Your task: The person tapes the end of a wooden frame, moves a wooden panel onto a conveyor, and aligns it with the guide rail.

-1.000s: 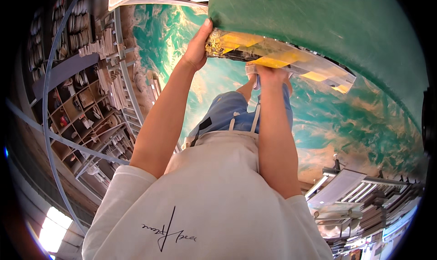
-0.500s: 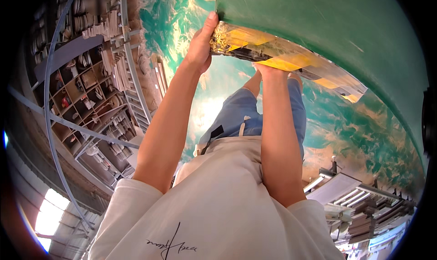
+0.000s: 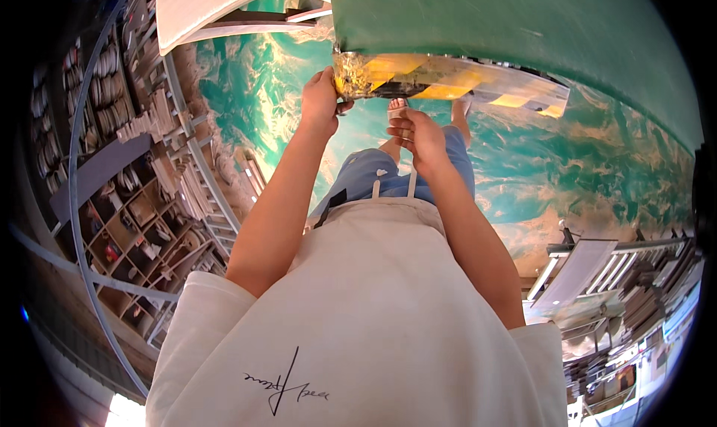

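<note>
R hand now off scuffed, flat ylw-striped edge

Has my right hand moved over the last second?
Yes: your right hand has drawn back from the yellow-striped edge of the green surface, toward your body.

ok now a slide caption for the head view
Left hand at the end of a yellow-striped strip along a green panel, half-curled right hand apart from it.
</note>
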